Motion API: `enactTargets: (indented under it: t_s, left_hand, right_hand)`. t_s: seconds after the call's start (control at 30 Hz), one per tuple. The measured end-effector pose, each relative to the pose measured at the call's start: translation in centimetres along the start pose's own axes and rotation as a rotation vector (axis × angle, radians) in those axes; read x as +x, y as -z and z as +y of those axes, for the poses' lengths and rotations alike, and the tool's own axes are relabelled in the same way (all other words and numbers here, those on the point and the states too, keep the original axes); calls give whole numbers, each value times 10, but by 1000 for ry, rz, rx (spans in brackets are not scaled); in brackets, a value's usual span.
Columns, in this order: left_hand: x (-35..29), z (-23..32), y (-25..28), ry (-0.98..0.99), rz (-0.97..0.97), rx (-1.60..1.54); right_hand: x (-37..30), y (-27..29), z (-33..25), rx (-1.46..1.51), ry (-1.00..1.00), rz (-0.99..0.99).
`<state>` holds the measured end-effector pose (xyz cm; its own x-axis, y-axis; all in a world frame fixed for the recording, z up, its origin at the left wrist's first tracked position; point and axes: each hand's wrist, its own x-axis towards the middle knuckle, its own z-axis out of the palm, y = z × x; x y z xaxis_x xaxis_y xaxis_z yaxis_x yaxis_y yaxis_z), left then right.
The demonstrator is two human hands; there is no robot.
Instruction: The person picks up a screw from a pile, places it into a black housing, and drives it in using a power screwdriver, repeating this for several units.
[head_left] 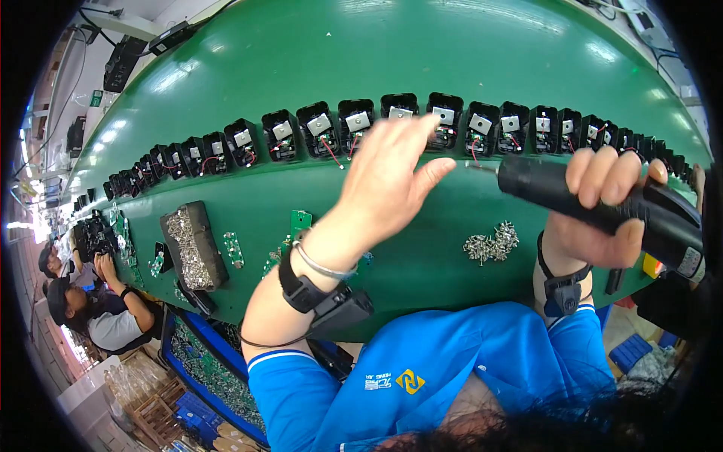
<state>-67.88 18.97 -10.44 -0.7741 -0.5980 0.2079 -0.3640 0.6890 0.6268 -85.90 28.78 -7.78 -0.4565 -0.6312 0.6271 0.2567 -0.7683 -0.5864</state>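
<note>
A long row of black plastic housings runs across the bench, each with a metal plate and many with red wires showing. My left hand reaches over the middle of the row, fingers stretched out and thumb apart. Its fingertips are at a housing and partly cover the ones beside it; whether they touch is unclear. In my right hand is a black electric screwdriver, gripped around its body. It lies nearly level, its thin bit pointing left toward my left thumb. Below it sits a small heap of screws.
A dark tray full of small metal parts stands left on the green bench. Green circuit boards lie near it, another beyond my left forearm. A blue bin of boards is below. Co-workers sit at far left.
</note>
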Motion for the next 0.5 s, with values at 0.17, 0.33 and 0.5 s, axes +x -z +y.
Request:
enactTargets:
  t_s: [0.17, 0.33, 0.5]
  left_hand:
    - [21, -34, -6, -188, 3, 281]
    - [27, -52, -25, -281, -14, 329]
    - [32, -54, -31, -315, 18, 345]
  right_hand:
    - [3, -3, 40, -157, 71, -85]
    - [-3, 0, 59, -242, 108, -162]
    - [-3, 5, 67, -262, 136, -176]
